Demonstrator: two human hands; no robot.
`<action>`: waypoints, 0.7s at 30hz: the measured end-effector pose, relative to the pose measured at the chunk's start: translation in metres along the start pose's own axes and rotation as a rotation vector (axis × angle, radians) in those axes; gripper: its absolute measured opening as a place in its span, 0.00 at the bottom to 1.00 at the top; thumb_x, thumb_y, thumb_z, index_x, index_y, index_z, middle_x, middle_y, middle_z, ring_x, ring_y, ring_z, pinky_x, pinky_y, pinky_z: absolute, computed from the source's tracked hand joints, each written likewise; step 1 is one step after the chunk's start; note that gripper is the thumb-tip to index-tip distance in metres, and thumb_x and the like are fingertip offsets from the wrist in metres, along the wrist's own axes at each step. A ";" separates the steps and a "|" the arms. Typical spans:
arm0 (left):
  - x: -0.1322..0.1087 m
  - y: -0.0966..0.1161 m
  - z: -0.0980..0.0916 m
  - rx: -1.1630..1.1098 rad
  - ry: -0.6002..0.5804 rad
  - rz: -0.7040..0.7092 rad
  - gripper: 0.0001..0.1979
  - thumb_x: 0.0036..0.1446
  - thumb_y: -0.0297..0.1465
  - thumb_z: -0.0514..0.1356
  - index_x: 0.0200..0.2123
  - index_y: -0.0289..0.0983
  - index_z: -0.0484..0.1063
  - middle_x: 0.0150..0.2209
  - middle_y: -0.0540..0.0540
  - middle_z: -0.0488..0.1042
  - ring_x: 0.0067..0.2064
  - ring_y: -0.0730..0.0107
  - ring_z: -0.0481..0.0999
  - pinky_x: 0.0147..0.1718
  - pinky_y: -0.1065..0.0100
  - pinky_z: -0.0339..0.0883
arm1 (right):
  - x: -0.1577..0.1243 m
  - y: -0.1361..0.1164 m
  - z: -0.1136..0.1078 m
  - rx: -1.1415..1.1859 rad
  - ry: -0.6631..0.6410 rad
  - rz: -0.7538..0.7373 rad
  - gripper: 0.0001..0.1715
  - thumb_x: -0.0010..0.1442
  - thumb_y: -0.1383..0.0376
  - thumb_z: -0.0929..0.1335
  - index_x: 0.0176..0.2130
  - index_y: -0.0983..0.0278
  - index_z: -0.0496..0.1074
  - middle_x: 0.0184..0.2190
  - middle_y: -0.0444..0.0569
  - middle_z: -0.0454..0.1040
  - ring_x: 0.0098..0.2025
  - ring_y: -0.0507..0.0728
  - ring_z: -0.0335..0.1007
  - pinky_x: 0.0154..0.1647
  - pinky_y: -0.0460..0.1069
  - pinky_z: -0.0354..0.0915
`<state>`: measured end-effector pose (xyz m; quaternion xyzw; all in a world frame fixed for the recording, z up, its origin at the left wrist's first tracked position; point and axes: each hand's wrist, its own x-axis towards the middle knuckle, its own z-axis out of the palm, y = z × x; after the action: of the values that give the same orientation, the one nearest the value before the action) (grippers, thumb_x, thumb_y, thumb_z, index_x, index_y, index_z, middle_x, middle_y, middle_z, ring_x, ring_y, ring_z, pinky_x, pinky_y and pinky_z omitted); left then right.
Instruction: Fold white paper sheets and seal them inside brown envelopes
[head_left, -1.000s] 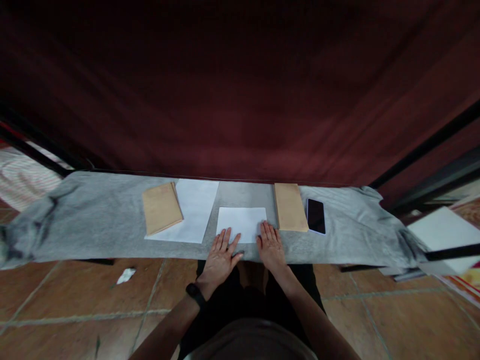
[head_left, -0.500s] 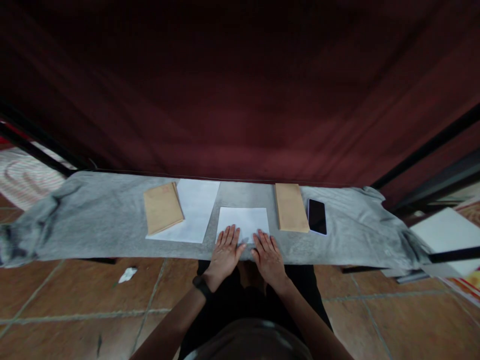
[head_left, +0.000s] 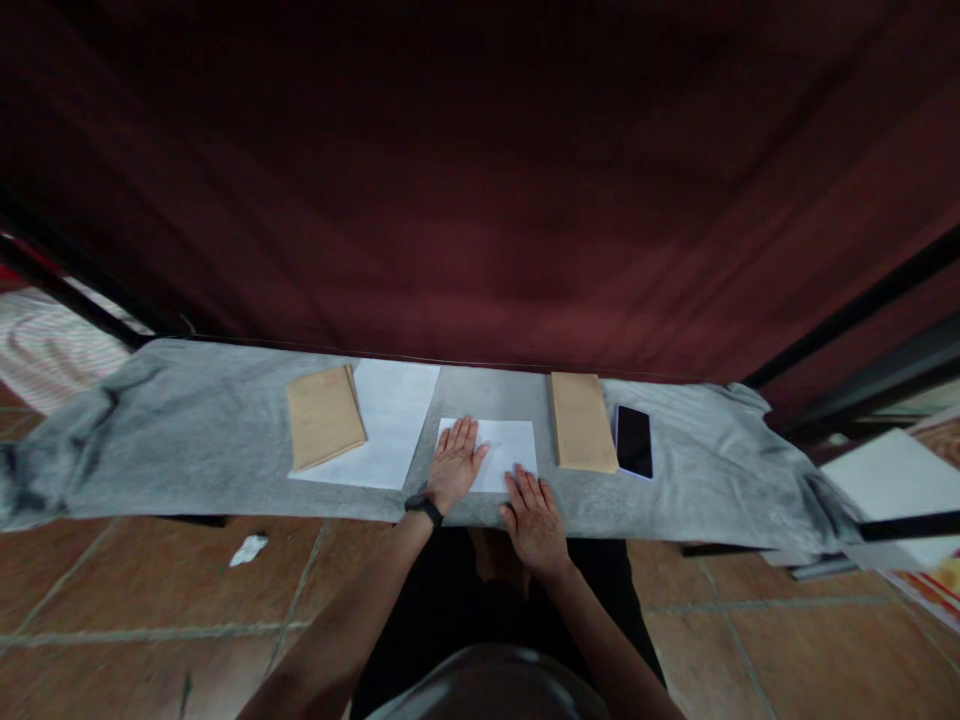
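Note:
A white sheet of paper (head_left: 504,448), about half the size of the larger one to its left, lies flat on the grey cloth (head_left: 202,430) in front of me. Across the left part of this sheet rests my left hand (head_left: 454,464), palm down with fingers stretched out. My right hand (head_left: 534,515) lies flat at the sheet's lower right corner, fingertips touching the paper and fingers slightly spread. Neither hand grips anything.
Larger white paper (head_left: 397,420) lies on the left, partly under brown envelopes (head_left: 324,418). To the right are a brown envelope stack (head_left: 583,422) and a phone (head_left: 634,441). A dark red curtain (head_left: 480,200) hangs behind. Crumpled tissue (head_left: 248,549) lies on the tiled floor.
My left hand has slid forward up the small sheet, from its near edge toward its far edge. My right hand stays near the lower right corner.

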<state>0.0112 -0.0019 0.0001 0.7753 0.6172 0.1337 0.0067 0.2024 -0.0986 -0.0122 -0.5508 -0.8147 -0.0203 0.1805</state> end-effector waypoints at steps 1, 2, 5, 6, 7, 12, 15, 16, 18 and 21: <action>-0.001 -0.004 -0.001 0.010 0.006 -0.020 0.31 0.71 0.43 0.39 0.68 0.30 0.56 0.69 0.37 0.56 0.71 0.57 0.52 0.68 0.52 0.47 | 0.000 0.000 0.000 0.001 0.000 -0.002 0.31 0.72 0.57 0.59 0.68 0.64 0.57 0.69 0.55 0.57 0.69 0.62 0.55 0.68 0.61 0.50; -0.003 -0.008 -0.002 0.018 0.012 -0.040 0.31 0.71 0.42 0.39 0.68 0.30 0.56 0.69 0.37 0.57 0.71 0.57 0.52 0.68 0.52 0.47 | 0.000 0.000 -0.001 0.002 0.000 -0.004 0.31 0.72 0.57 0.59 0.68 0.64 0.57 0.69 0.55 0.57 0.69 0.62 0.55 0.68 0.61 0.50; -0.018 -0.016 -0.005 0.031 0.034 -0.077 0.32 0.70 0.42 0.40 0.68 0.28 0.56 0.69 0.36 0.57 0.71 0.56 0.53 0.67 0.52 0.49 | 0.000 -0.001 -0.002 0.006 0.003 0.001 0.30 0.72 0.57 0.59 0.69 0.63 0.56 0.69 0.54 0.57 0.68 0.62 0.55 0.68 0.61 0.50; -0.026 -0.018 -0.006 0.030 0.043 -0.078 0.32 0.70 0.42 0.40 0.68 0.28 0.55 0.69 0.35 0.56 0.71 0.55 0.53 0.67 0.52 0.49 | 0.000 -0.001 -0.002 0.009 0.005 0.004 0.30 0.72 0.57 0.59 0.69 0.63 0.56 0.69 0.54 0.57 0.68 0.62 0.56 0.68 0.61 0.50; -0.033 -0.019 -0.007 0.028 0.054 -0.078 0.32 0.70 0.42 0.40 0.68 0.28 0.55 0.69 0.35 0.56 0.70 0.55 0.54 0.67 0.52 0.50 | 0.000 -0.001 -0.002 0.012 0.007 0.007 0.30 0.72 0.58 0.59 0.68 0.62 0.57 0.69 0.54 0.57 0.68 0.62 0.56 0.68 0.61 0.51; -0.063 -0.018 -0.012 0.031 0.091 -0.089 0.32 0.70 0.43 0.41 0.68 0.30 0.55 0.69 0.36 0.57 0.70 0.55 0.55 0.67 0.50 0.51 | 0.006 0.000 -0.001 0.025 0.022 0.054 0.29 0.71 0.60 0.59 0.67 0.65 0.59 0.68 0.56 0.59 0.67 0.62 0.57 0.65 0.60 0.54; -0.065 -0.015 -0.013 0.022 0.092 -0.101 0.31 0.70 0.43 0.42 0.69 0.31 0.55 0.68 0.36 0.57 0.70 0.54 0.55 0.67 0.49 0.50 | 0.020 0.002 0.001 0.011 0.035 0.209 0.30 0.69 0.63 0.59 0.67 0.70 0.59 0.66 0.61 0.62 0.63 0.66 0.62 0.60 0.60 0.60; -0.065 -0.015 -0.014 0.017 0.093 -0.105 0.31 0.70 0.43 0.42 0.69 0.31 0.55 0.68 0.37 0.57 0.70 0.54 0.55 0.67 0.49 0.50 | 0.027 0.002 0.001 0.005 0.035 0.263 0.30 0.69 0.64 0.59 0.66 0.71 0.59 0.64 0.63 0.64 0.60 0.67 0.64 0.58 0.60 0.61; -0.064 -0.014 -0.014 0.011 0.097 -0.108 0.31 0.69 0.42 0.43 0.69 0.32 0.54 0.68 0.37 0.57 0.70 0.54 0.55 0.67 0.49 0.50 | 0.040 0.004 0.002 0.004 0.043 0.337 0.31 0.67 0.64 0.60 0.66 0.73 0.60 0.60 0.67 0.68 0.56 0.69 0.67 0.56 0.61 0.62; -0.063 -0.014 -0.015 0.017 0.103 -0.107 0.31 0.69 0.43 0.43 0.69 0.32 0.55 0.69 0.37 0.56 0.70 0.55 0.56 0.67 0.50 0.51 | 0.058 0.005 0.002 0.008 0.095 0.410 0.32 0.66 0.63 0.60 0.64 0.77 0.61 0.52 0.71 0.72 0.52 0.70 0.70 0.52 0.61 0.65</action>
<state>-0.0187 -0.0618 -0.0003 0.7334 0.6583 0.1676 -0.0243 0.1876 -0.0442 0.0030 -0.7027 -0.6763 -0.0058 0.2211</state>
